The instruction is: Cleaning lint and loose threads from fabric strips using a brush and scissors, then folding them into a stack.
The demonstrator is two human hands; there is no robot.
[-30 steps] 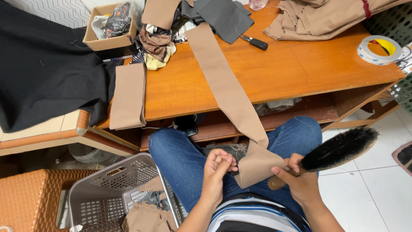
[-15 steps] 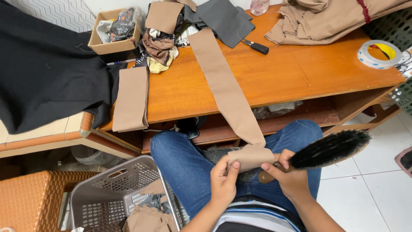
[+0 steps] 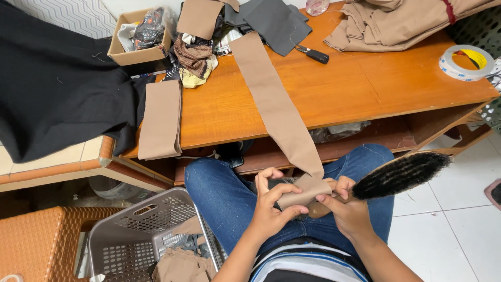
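A long tan fabric strip (image 3: 271, 99) runs from the wooden table (image 3: 365, 89) down over its front edge to my lap. Its lower end is folded over, and my left hand (image 3: 271, 206) pinches that fold between thumb and fingers. My right hand (image 3: 342, 209) grips the wooden handle of a black-bristled brush (image 3: 399, 175) and also touches the folded end with its fingertips. The brush bristles point right, above my right knee. I sit in blue jeans in front of the table.
A shorter tan strip (image 3: 160, 119) hangs off the table's left front. Black cloth (image 3: 57, 89), a cardboard box (image 3: 138, 39) of scraps, grey fabric (image 3: 274, 21), piled tan fabric (image 3: 402, 21) and a tape roll (image 3: 466, 61) surround it. A grey plastic basket (image 3: 141, 240) stands at my left.
Both hands have rolled the strip's lower end further up into a tighter fold. The brush has stayed in my right hand, and the view has shifted slightly.
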